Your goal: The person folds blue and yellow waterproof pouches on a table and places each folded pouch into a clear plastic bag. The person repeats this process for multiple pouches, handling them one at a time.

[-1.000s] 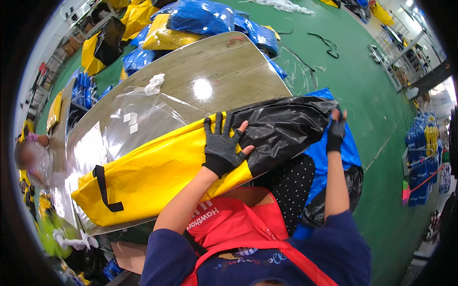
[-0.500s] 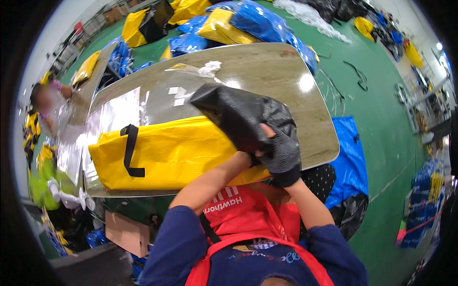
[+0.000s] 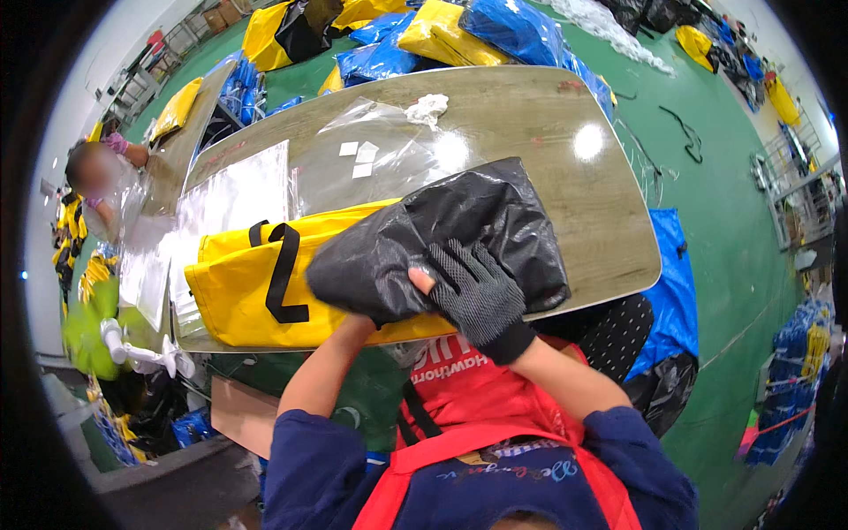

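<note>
My right hand (image 3: 477, 296), in a dark grey glove with the thumb tip bare, lies on a crinkled black bag (image 3: 521, 212). Its fingers are stretched out and spread over the surface. The left forearm (image 3: 331, 362) reaches up to the bag's near edge, where my left hand goes out of sight beneath or inside it; its fingers are hidden. The black bag rests partly over a yellow bag (image 3: 238, 309) lying along the near side of the table. A black strap handle (image 3: 284, 274) stands up from the yellow bag.
Clear plastic sleeves (image 3: 238, 185) lie on the wood-patterned table (image 3: 609, 203), with small white labels (image 3: 364, 152) and a crumpled white wad (image 3: 427, 109). A green fan (image 3: 93, 336) stands left. Blue and yellow bags (image 3: 521, 35) pile behind. At far left is another person (image 3: 93, 172).
The black bag has come down from a raised, folded position and spread out over the yellow bag. My right hand has moved left and flattened on it; my left hand has gone under cover.
</note>
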Tool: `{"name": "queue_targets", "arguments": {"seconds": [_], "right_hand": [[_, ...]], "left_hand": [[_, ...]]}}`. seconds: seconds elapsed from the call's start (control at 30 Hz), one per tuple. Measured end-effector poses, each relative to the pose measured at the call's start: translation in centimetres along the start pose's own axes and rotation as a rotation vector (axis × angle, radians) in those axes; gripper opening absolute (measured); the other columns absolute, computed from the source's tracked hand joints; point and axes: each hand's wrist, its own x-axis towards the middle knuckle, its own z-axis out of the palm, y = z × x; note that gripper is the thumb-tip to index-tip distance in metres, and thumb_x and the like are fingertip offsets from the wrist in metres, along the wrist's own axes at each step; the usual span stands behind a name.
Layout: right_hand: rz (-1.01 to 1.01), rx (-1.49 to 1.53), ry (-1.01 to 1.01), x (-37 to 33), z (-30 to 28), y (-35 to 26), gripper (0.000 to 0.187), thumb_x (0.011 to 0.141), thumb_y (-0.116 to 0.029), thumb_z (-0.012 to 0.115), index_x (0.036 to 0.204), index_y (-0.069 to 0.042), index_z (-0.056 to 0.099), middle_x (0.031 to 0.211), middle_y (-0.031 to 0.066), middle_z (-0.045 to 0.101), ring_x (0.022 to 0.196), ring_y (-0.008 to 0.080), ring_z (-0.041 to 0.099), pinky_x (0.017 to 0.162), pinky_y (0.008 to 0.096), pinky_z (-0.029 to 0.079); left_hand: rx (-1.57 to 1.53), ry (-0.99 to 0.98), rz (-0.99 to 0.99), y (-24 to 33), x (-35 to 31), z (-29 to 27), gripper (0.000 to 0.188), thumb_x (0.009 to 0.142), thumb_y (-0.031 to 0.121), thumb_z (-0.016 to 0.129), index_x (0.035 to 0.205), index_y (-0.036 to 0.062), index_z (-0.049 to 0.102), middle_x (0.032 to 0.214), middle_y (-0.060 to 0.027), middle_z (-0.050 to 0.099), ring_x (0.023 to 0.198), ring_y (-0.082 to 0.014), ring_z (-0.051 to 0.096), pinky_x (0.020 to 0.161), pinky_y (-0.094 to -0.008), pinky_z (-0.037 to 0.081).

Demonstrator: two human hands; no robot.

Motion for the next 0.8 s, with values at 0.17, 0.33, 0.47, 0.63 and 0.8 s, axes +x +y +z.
{"name": "queue_targets", "arguments": {"seconds": [0.17,0.33,0.47,0.63,0.8], "right_hand": [[0.141,-0.006,0.003,-1.3,2.7,1.5,0.045,0.079,-0.020,0.058,0.124,-0.020,0.054,0.116,0.0153,0.058,0.106,0.0324,0.057,0.091,0.0449,0.045],[0.179,-0.051,0.098,-1.7,3.1,2.4,0.046,0.080,-0.019,0.056,0.125,-0.015,0.052,0.117,0.0193,0.055,0.110,0.0344,0.054,0.094,0.0493,0.042],[0.177,-0.193,0.122,-1.0,3.6,1.0,0.048,0.077,-0.016,0.059,0.124,-0.011,0.051,0.118,0.0159,0.057,0.106,0.0343,0.056,0.093,0.0439,0.043],[0.127,0.468,-0.513,-1.7,3.8,-3.7,0.027,0.082,-0.022,0.056,0.103,-0.005,0.060,0.101,0.0177,0.060,0.097,0.0309,0.058,0.090,0.0394,0.044],[0.335,0.246,-0.439,-6.3,5.7,2.5,0.024,0.087,-0.020,0.051,0.101,-0.007,0.065,0.100,0.0196,0.063,0.100,0.0359,0.058,0.093,0.0422,0.042]], "left_hand": [[0.907,-0.103,0.021,0.4,-0.3,0.5,0.069,0.082,0.048,0.062,0.137,0.0118,0.040,0.141,-0.0107,0.038,0.132,-0.0265,0.032,0.112,-0.0394,0.019],[-0.220,0.073,0.133,-1.9,-1.0,-3.0,0.074,0.082,0.055,0.060,0.134,0.0058,0.043,0.137,-0.0080,0.043,0.128,-0.0237,0.037,0.111,-0.0372,0.021],[-0.455,0.389,0.095,-1.4,-0.1,-1.4,0.056,0.088,0.034,0.061,0.133,0.0045,0.044,0.131,-0.0064,0.049,0.120,-0.0211,0.046,0.106,-0.0350,0.030],[-0.255,0.465,0.138,-4.6,0.1,-3.5,0.039,0.090,0.011,0.058,0.127,0.0050,0.049,0.124,-0.0052,0.053,0.113,-0.0167,0.050,0.097,-0.0308,0.039],[-0.151,0.512,0.095,-3.9,-0.5,-4.2,0.034,0.087,0.004,0.057,0.121,0.0036,0.056,0.127,-0.0111,0.054,0.116,-0.0247,0.050,0.099,-0.0343,0.038]]}}
